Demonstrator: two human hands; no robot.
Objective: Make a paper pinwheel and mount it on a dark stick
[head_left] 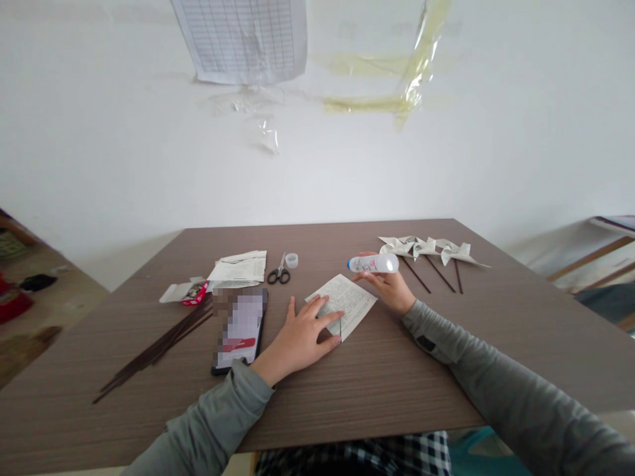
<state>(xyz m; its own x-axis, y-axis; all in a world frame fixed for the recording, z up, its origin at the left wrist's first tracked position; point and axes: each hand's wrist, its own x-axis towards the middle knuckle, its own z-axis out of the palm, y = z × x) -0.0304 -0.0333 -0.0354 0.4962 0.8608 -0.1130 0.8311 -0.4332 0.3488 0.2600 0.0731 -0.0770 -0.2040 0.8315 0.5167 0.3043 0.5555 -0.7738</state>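
A square of printed paper [358, 305] lies turned cornerwise on the table, with a cut line near its front corner. My left hand [310, 327] rests open on its left side, fingers spread over the print. In my right hand [391, 289] is a clear glue bottle [374, 264] with a blue tip. The bottle is held lying nearly level above the paper's right corner, its tip pointing left. The fingers behind the bottle are partly hidden.
Three paper pinwheels [425, 247] on brown sticks lie at the back right. Scissors [279, 272], a small clear cap [292, 260], stacked paper [241, 269] and a red box [195, 293] are at the back left. A phone [243, 327] and thin brown sticks [156, 340] lie left of my left hand.
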